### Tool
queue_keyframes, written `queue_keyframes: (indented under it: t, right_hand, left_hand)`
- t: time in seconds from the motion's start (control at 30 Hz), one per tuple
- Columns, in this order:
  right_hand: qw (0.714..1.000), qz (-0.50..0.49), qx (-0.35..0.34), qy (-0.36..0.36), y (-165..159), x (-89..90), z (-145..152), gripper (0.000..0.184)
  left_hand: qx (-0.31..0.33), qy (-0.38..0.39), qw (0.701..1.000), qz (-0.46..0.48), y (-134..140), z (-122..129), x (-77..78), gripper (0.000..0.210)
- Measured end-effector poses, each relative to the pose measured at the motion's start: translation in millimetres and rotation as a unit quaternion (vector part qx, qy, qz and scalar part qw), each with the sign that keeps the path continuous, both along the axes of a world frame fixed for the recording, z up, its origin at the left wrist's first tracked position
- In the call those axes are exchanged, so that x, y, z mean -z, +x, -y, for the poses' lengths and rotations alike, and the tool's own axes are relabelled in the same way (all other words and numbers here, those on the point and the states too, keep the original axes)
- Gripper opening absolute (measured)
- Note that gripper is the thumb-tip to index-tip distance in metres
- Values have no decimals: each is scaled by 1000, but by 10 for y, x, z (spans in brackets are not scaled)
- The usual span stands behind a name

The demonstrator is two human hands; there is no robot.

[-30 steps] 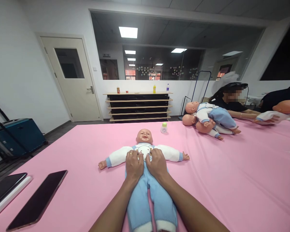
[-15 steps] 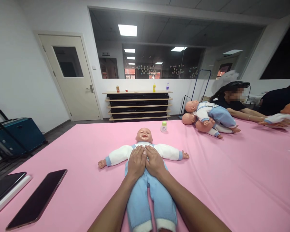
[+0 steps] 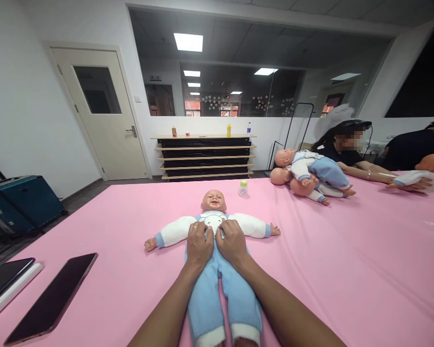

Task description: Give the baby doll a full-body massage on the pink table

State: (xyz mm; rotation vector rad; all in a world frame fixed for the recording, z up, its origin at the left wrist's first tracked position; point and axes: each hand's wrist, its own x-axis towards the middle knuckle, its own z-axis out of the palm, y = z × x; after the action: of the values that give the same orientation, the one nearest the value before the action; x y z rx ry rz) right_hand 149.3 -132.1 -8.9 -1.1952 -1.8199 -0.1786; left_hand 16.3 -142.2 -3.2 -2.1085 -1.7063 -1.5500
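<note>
A baby doll (image 3: 222, 274) lies on its back on the pink-covered table, its head away from me and its arms stretched out to both sides. It wears a white top with an animal face on the chest and light blue trousers. My left hand (image 3: 199, 243) rests on one side of its belly, fingers curled into the clothes. Opposite it, my right hand (image 3: 232, 242) is bent the same way on the other side. A narrow gap between my hands shows the chest print. Most of my fingertips are hidden beneath the knuckles.
Past the doll's head stands a small bottle with a green cap (image 3: 243, 188). Phones lie at the left, one a dark smartphone (image 3: 54, 296). Several dolls (image 3: 311, 173) are piled at the right, near a person (image 3: 343, 144) handling another doll. A teal suitcase (image 3: 21, 202) stands beside the table.
Both my hands have gone from lying flat and close together on the doll's chest to curled fingers, drawn slightly apart and toward me, uncovering the chest print. The view has shifted slightly.
</note>
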Motion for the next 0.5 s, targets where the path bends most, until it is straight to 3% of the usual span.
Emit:
queue_keyframes:
  t: [0.13,0.23,0.5]
  right_hand:
    - [993,-2,-114,-8,12,-44,15,19]
    - [989,-13,-146,-29,22,-48,-3,23]
    - [993,10,-57,-102,42,49,-94,43]
  left_hand:
    - [93,0,996,-5,-13,24,-15,22]
    - [132,-11,991,-3,-15,-8,-8,24]
    - [76,-46,995,-43,-4,-168,143,35]
